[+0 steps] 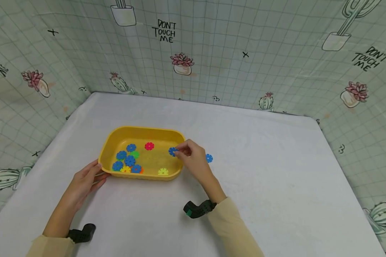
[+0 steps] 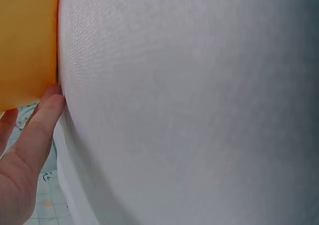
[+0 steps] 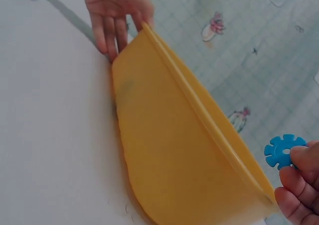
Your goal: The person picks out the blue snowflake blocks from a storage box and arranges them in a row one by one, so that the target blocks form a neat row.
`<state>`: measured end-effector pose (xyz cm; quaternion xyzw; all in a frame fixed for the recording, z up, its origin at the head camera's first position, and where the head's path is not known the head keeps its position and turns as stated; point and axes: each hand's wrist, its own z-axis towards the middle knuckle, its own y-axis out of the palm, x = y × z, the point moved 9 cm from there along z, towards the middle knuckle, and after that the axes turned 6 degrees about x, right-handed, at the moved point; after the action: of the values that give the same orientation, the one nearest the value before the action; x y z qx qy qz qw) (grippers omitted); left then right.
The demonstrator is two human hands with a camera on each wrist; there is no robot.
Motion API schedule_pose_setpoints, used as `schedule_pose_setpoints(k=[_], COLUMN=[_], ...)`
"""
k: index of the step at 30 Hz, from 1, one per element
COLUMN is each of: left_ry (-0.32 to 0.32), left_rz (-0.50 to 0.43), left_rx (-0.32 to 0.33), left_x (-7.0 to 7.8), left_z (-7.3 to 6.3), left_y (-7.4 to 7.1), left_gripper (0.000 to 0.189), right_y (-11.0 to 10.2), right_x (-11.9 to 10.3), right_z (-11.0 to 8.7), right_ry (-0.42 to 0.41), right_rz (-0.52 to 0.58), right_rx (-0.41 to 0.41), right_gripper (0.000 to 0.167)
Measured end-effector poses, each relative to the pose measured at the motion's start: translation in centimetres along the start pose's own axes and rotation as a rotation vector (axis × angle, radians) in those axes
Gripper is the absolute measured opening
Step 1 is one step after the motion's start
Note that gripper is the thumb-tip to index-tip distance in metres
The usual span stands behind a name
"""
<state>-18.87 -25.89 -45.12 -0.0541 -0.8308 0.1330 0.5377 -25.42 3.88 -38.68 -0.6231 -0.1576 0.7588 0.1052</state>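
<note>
A blue notched plastic disc (image 1: 172, 151) is pinched between thumb and fingers of my right hand (image 1: 193, 159), over the right end of a yellow tray (image 1: 141, 177). The right wrist view shows the same blue disc (image 3: 280, 151), with a hole in its middle, above the rim. My left hand (image 1: 83, 180) touches the tray's near left corner. Its fingers (image 2: 42, 122) lie nearly straight against the outer wall. Inside the tray, several blue discs (image 1: 129, 160) cluster at the left with green, yellow and orange ones. A red disc (image 1: 149, 146) and a yellow-green disc (image 1: 163, 171) lie apart.
Another blue disc (image 1: 209, 158) lies on the white tablecloth (image 1: 270, 178), just right of my right hand. A patterned cloth (image 1: 212, 43) hangs around the table's back and sides. Each wrist wears a black camera mount, such as the right one (image 1: 197, 209).
</note>
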Motion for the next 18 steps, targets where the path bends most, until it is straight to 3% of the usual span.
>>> schedule_pose_setpoints(k=[9, 18], left_ry=[-0.006, -0.002], left_rz=[-0.009, -0.014], left_rx=[0.0, -0.008], left_x=[0.1, 0.0], left_z=[0.0, 0.1], left_y=[0.1, 0.0], left_gripper=[0.068, 0.069], right_y=[-2.8, -5.1], right_x=[2.3, 4.9], right_z=[-0.8, -1.8], right_ry=[0.117, 0.22], right_rz=[0.083, 0.09], right_rx=[0.073, 0.124], right_gripper=[0.014, 0.019])
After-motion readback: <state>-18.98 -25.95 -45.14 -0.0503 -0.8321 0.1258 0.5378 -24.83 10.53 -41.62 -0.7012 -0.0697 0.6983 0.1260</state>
